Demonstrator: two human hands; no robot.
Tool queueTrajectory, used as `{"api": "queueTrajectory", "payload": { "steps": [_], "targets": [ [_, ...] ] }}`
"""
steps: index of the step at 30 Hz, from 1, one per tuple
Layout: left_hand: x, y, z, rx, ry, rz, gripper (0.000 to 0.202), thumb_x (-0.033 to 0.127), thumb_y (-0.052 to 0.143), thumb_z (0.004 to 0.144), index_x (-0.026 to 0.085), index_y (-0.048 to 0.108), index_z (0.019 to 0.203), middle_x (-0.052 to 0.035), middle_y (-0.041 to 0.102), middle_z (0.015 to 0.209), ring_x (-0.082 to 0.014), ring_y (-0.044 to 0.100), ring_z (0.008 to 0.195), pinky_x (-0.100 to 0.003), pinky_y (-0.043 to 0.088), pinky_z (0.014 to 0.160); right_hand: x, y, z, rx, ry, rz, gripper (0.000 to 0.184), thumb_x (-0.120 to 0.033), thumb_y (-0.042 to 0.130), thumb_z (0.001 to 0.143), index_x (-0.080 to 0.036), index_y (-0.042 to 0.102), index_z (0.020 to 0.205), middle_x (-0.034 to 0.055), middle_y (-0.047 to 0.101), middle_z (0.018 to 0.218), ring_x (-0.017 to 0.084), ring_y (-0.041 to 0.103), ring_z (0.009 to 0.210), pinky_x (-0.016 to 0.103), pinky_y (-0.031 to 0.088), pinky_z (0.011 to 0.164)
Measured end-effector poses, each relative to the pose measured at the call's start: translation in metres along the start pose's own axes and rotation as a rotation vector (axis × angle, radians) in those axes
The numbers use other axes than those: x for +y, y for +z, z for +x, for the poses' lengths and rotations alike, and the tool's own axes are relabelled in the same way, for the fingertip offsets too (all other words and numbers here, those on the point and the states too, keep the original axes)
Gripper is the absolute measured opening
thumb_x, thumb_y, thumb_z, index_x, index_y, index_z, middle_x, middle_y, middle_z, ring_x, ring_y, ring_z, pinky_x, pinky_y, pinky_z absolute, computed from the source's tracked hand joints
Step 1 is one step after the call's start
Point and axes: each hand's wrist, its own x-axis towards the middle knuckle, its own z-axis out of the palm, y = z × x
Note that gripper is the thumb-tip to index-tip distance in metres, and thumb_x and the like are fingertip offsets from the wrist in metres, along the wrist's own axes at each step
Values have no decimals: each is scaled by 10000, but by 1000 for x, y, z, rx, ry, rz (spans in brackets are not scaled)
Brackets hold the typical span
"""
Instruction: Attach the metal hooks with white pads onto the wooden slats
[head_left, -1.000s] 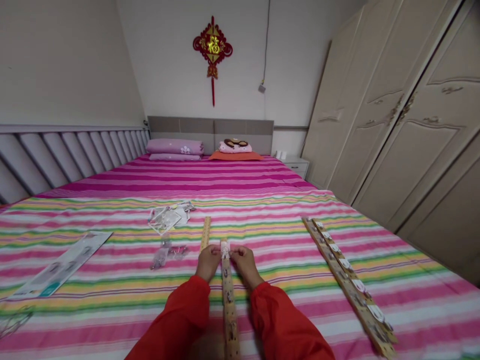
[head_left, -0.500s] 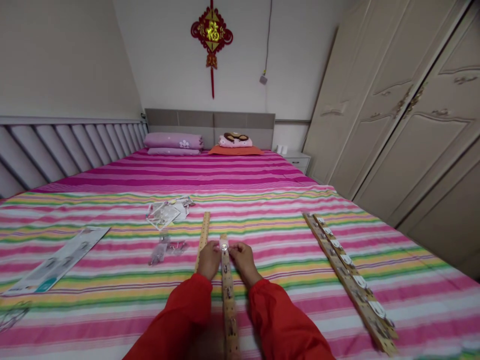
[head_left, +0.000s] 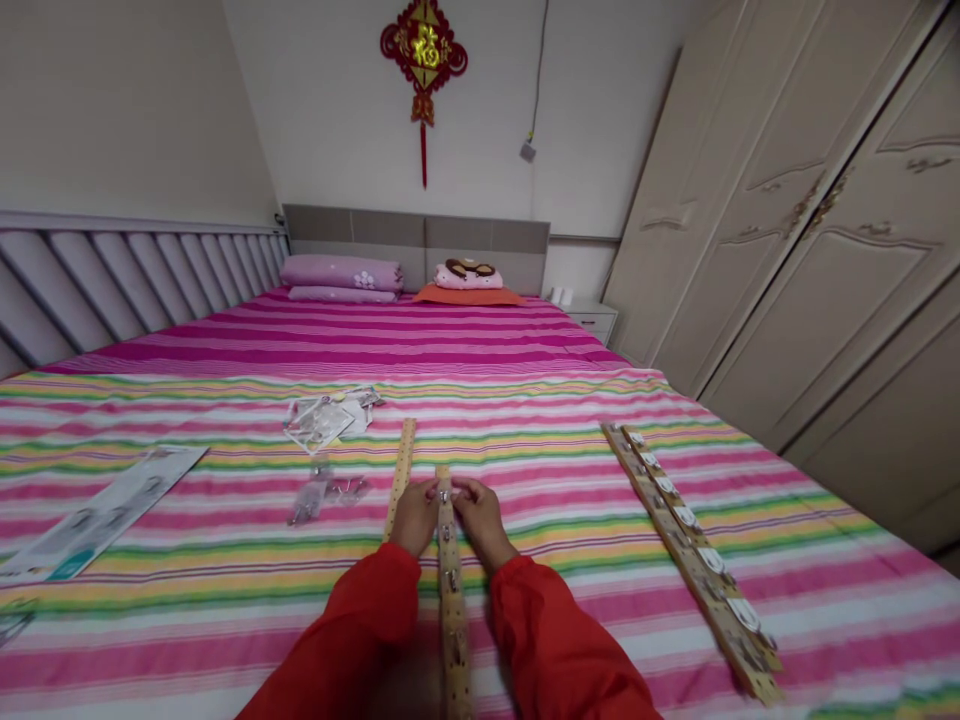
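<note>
A long perforated wooden strip (head_left: 454, 620) with small metal hooks lies lengthwise on the striped bedspread (head_left: 225, 560) between my red-sleeved arms. My left hand (head_left: 415, 517) and my right hand (head_left: 477, 518) meet at its far end, fingers pinched together on a small metal hook (head_left: 444, 494) there. A second bare wooden strip (head_left: 402, 468) lies just left of my left hand.
Two more wooden strips with white-tagged hooks (head_left: 694, 555) lie to the right. Small clear bags of hardware (head_left: 322, 422), loose metal hooks (head_left: 321, 494) and a printed card (head_left: 97, 512) lie to the left. Pillows (head_left: 341, 272) are at the headboard; a wardrobe (head_left: 825, 230) stands right.
The view has tilted slightly. My hands have stayed at the strip's far end, drawing a little closer over the hook; the small white piece seen between my fingers earlier no longer shows.
</note>
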Motion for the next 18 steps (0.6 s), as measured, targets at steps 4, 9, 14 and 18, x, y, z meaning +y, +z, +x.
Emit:
{"api": "queueTrajectory", "payload": {
  "steps": [4,9,14,18],
  "targets": [
    [-9,2,2,-36,77,98,284,186,473,792,142,718,928,-40,605,709,-160,556,698,-279,439,697,-4,-2,0,-80,-80,-127,349,-206,562,687,-213,709,1003,21,733,895,204,643,832,315,504,737],
    [-18,5,10,-128,156,116,295,192,458,778,135,728,884,-4,550,562,-143,509,607,-261,423,634,-11,-4,-4,-191,-231,-477,330,-215,450,826,-223,708,1032,43,714,888,206,614,869,325,457,828],
    [-18,5,18,-204,58,55,313,153,456,741,114,737,873,3,576,496,-129,491,516,-250,403,565,-6,-6,0,-249,-214,-530,330,-206,445,851,-233,688,1074,33,702,838,196,597,809,286,444,779],
    [-14,3,18,-204,-2,39,283,161,487,732,131,746,844,-7,633,534,-137,537,549,-244,424,579,-2,-8,5,-314,-185,-444,316,-244,447,852,-226,711,1025,13,716,777,194,606,748,287,455,745]
  ]
}}
